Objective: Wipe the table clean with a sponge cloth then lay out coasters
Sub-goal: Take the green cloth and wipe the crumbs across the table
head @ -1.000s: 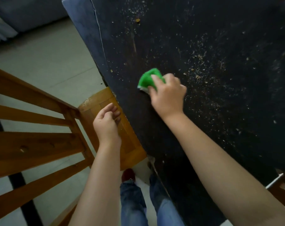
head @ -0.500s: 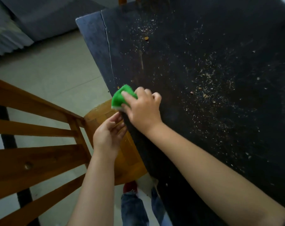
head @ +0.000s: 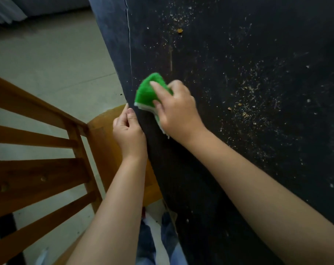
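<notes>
Head view: your right hand [head: 176,109] grips the green sponge cloth [head: 149,90] on the bench [head: 238,169] near its left edge, where your left hand [head: 128,129] waits loosely cupped. Crumbs [head: 254,96] cover the middle; wiping is barely begun, and no coasters are in sight.

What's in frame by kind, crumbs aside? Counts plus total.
Hands: 2, left, right
Sponge cloth: 1
Table: 1
Chair: 1
Coasters: 0 in view
Total: 5
</notes>
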Demonstrator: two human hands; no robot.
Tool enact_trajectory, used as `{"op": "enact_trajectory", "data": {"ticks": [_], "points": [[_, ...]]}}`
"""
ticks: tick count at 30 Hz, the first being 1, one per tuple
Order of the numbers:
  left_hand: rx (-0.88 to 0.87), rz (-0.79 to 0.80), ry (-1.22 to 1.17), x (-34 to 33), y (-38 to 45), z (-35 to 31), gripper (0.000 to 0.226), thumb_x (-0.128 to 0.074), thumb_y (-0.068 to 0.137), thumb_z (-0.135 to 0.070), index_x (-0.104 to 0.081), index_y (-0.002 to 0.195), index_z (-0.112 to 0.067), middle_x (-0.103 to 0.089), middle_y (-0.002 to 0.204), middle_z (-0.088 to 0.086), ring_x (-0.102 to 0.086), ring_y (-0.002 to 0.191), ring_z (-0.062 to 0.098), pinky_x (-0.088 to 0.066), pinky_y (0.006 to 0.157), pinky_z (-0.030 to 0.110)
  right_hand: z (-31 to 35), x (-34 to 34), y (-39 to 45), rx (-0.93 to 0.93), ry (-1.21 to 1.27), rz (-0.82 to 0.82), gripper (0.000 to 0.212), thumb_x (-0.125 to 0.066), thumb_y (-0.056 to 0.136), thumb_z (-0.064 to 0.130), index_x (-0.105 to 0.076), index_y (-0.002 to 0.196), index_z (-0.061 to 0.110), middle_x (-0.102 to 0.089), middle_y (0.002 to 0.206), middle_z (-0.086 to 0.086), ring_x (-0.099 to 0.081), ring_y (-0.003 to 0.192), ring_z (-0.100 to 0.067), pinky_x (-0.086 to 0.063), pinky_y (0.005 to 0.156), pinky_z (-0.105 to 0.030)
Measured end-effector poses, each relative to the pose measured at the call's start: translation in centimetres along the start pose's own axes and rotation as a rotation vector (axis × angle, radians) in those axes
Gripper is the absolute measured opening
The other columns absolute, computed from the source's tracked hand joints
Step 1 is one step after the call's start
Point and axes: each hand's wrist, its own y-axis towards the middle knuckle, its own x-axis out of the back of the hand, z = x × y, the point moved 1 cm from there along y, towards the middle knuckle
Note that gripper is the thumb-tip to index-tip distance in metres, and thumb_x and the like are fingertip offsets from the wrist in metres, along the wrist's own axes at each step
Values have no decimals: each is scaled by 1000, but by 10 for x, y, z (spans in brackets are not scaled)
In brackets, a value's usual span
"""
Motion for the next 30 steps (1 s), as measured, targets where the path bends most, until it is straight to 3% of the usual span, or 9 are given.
{"op": "enact_trajectory", "data": {"ticks": [3,5,7,12,17,21,25,27,30], "points": [[-17,11,-10,1,2,2,35,-41,96,-23,-56,124,-8,-58,119,11,-55,112,19,-44,101,41,6,-15,29,116,-39,155,37,-51,86,19,-56,122,12,-53,101,-26,-51,90,-42,-43,72,-49],[-5,2,-13,0,2,1,35,-41,96,-24,-55,125,-10,-57,122,3,-53,113,13,-43,101,33,8,-23,42,140,-123,170,35,-54,85,22,-58,119,16,-55,101,-23,-52,90,-40,-43,71,-46],[-12,-7,7,0,2,1,35,-42,96,-22,-51,128,-11,-51,119,-6,-46,111,4,-38,97,21,7,-25,54,127,-158,86,31,-59,78,22,-66,107,17,-59,90,-22,-57,77,-40,-47,60,-45],[-60,-4,118,3,-1,-4,35,-42,96,-19,-50,128,-8,-46,112,-8,-42,104,2,-32,78,3,-47,-1,56,-201,-300,41,39,-39,95,27,-42,133,20,-45,123,-19,-45,110,-35,-39,85,-40],[-43,-75,255,-6,7,-27,34,-40,96,-17,-51,127,-8,-50,126,7,-49,111,14,-36,87,17,-85,30,21,-468,-180,-128,40,-43,93,23,-46,131,12,-47,114,-23,-49,101,-38,-41,86,-42],[-59,-85,365,-12,23,-35,35,-34,98,-20,-53,124,-6,-51,125,13,-50,113,24,-36,86,23,-51,22,32,-169,-37,-198,41,-45,78,24,-64,108,5,-56,84,-27,-57,69,-41,-50,62,-42],[-136,-128,590,-17,24,-34,34,-30,98,-18,-57,105,1,-54,107,21,-51,96,31,-32,74,29,-22,-3,46,62,-38,-29,31,-65,66,15,-69,96,6,-59,76,-25,-58,61,-41,-49,53,-40],[-144,-137,648,-18,25,-36,35,-28,98,-17,-56,110,2,-53,110,22,-50,99,33,-31,74,29,-25,-12,46,109,-97,-14,30,-67,62,17,-71,91,8,-59,70,-21,-57,55,-37,-47,47,-36],[-159,-128,694,-19,28,-33,36,-27,98,-18,-54,113,3,-53,111,22,-50,99,33,-29,74,27,-50,-6,42,-8,-133,-30,30,-57,67,25,-71,90,11,-59,68,-18,-58,53,-34,-47,46,-32]]}}
